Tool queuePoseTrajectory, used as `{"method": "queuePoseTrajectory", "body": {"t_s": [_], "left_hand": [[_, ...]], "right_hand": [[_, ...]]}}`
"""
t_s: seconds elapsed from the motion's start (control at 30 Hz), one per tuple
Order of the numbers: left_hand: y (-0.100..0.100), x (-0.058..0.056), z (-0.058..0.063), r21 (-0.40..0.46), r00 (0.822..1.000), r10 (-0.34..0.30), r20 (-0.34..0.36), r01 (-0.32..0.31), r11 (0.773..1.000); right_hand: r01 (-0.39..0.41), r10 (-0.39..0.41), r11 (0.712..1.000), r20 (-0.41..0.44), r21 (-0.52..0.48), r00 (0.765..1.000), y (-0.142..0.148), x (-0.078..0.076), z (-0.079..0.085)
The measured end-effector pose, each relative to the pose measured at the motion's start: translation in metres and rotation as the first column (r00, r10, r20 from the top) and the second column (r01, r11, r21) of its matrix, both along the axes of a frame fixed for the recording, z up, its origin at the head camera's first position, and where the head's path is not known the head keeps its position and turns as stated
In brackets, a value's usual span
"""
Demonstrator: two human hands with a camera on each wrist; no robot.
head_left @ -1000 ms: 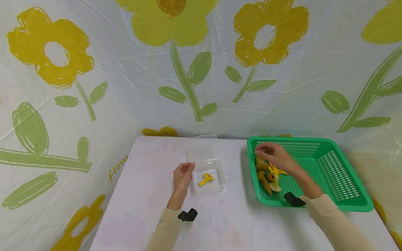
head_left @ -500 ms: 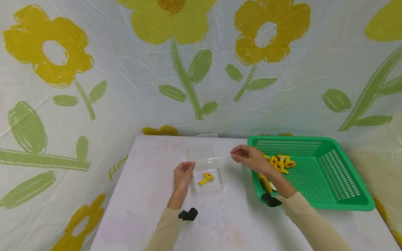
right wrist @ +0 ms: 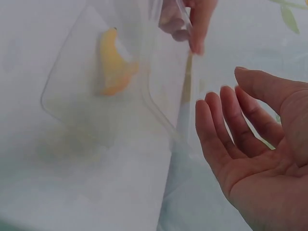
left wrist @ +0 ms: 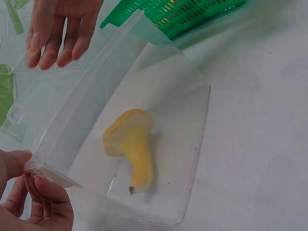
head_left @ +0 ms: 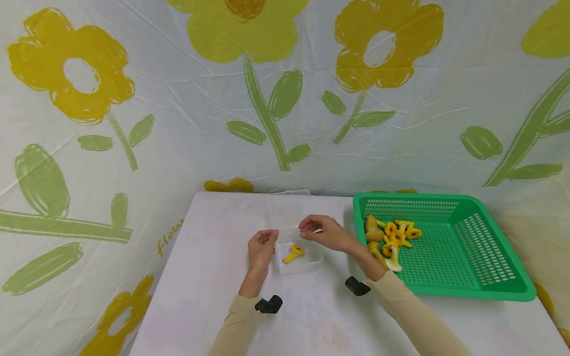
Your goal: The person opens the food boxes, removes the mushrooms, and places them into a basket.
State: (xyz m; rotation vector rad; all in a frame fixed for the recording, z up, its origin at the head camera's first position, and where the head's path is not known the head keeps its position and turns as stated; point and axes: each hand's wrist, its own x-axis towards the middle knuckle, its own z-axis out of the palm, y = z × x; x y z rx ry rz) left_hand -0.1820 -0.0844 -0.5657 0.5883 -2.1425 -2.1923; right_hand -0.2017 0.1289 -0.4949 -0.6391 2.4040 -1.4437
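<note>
A clear plastic box [head_left: 300, 267] sits on the table with one yellow, trumpet-shaped mushroom [head_left: 294, 253] lying inside it. My left hand [head_left: 260, 251] pinches the box's left rim between thumb and fingers, as the left wrist view shows close up. Over the box's right back corner hovers my right hand [head_left: 327, 232], its fingers loosely bent and holding nothing. The right wrist view shows that palm [right wrist: 269, 187] bare, with the fingertips apart from the box wall. Behind the box its clear lid [head_left: 287, 207] lies folded back.
To the right stands a green perforated basket [head_left: 450, 257]. Several yellow and brown mushrooms [head_left: 394, 237] are heaped at its left end. A flower-printed sheet [head_left: 200, 99] hangs right behind the table [head_left: 200, 296].
My right hand has moved left from over the green basket to above the clear box, uncovering the mushrooms there. The left hand has stayed on the box rim.
</note>
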Motion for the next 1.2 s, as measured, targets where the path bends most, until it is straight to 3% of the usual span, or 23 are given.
{"method": "queuePoseTrajectory", "body": {"t_s": [0.3,0.53,0.67,0.87,1.07,1.2], "left_hand": [[0.000,-0.001,0.001,0.011,1.000,0.003,-0.023,-0.003,1.000],[-0.001,-0.001,0.001,0.052,0.999,-0.005,-0.050,0.007,0.999],[-0.001,0.002,0.012,0.053,0.998,-0.019,-0.053,0.022,0.998],[0.000,0.014,0.042,0.050,0.998,-0.024,-0.066,0.027,0.998],[0.001,0.019,0.047,0.055,0.996,-0.019,-0.087,0.024,0.998],[0.001,0.019,0.049,0.054,0.997,-0.016,-0.074,0.020,0.998]], "right_hand": [[-0.127,0.127,0.992,-0.026,0.022,0.992,-0.027,-0.006,-0.022],[-0.251,0.261,0.962,-0.101,0.103,0.960,-0.042,-0.008,-0.035],[-0.294,0.315,0.941,-0.115,0.169,0.942,-0.048,-0.010,-0.040],[-0.292,0.343,0.904,-0.122,0.314,0.931,-0.056,-0.008,-0.040],[-0.246,0.341,0.820,-0.095,0.518,0.935,-0.062,-0.003,-0.038],[-0.227,0.320,0.807,-0.081,0.545,0.944,-0.061,0.000,-0.036]]}}
